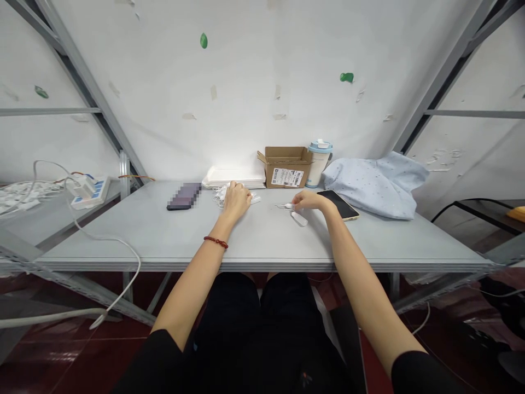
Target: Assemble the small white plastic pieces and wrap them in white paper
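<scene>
A small white piece (289, 206) is over the table (164, 235), beside a white tag (299, 219), pinched in the nearly closed fingertips of the right hand (308, 200). The left hand (237, 199) curls at a white pile (220, 196); its grip I cannot tell.

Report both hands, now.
Left hand: curled beside the white bundle; whether it holds anything cannot be told.
Right hand: closed, fingertips pinching a small white piece.
</scene>
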A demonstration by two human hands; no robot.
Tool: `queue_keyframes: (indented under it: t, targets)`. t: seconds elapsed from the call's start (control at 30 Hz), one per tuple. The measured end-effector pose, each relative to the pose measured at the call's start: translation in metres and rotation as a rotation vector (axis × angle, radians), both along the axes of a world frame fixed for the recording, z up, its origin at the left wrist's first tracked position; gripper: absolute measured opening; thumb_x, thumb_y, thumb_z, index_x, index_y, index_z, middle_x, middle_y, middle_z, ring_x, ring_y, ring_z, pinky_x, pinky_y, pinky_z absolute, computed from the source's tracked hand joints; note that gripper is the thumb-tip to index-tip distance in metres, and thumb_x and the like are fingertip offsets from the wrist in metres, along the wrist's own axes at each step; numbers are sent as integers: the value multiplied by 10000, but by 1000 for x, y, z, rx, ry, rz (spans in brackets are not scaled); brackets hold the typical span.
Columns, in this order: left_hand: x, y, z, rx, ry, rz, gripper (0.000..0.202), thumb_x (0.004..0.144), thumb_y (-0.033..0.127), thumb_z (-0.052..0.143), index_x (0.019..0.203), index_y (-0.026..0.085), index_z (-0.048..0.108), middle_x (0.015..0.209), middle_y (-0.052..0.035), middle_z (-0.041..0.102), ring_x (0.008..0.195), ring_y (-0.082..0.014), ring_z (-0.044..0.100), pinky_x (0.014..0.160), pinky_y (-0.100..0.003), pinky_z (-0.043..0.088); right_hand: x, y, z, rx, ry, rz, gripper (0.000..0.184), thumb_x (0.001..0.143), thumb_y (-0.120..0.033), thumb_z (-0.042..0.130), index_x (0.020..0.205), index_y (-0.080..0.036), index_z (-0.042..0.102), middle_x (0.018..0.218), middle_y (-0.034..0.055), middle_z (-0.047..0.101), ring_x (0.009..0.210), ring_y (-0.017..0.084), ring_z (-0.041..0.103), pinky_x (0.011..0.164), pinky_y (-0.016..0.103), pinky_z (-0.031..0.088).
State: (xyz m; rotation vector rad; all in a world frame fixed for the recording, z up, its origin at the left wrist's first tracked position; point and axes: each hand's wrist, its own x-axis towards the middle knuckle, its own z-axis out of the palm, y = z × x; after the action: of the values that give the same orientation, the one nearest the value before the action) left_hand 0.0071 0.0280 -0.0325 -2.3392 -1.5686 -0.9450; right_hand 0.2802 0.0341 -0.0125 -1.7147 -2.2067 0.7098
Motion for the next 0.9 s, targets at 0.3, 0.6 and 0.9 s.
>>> queue_keyframes:
  t: [0.3, 0.6, 0.9]
  targets:
    - [7, -7, 6, 32, -139, -21, 188, 846, 201, 524, 771, 187, 696, 842, -120, 640, 989, -303, 469, 891, -436, 411, -9, -8, 7, 82, 141, -18, 98, 650, -219, 691, 700, -135, 705, 703, 34, 672, 679, 149, 568, 612, 239, 403]
    - [15, -10, 5, -56, -205, -189, 163, 829, 222, 527, 802, 207, 687, 869, -61, 691, 954, -261, 530, 932, -422, 392, -23, -17, 10, 45, 576, 15, 173, 740, -305, 644, 746, -135, 679, 793, 67, 674, 696, 128, 552, 630, 232, 426]
    - [22, -18, 10, -154, -248, -283, 148, 805, 227, 566, 712, 214, 680, 800, -63, 693, 936, -273, 543, 887, -416, 408, -34, -20, 9, 47, 736, 56, 197, 751, -322, 601, 736, -138, 669, 721, 46, 643, 671, 125, 544, 648, 247, 425]
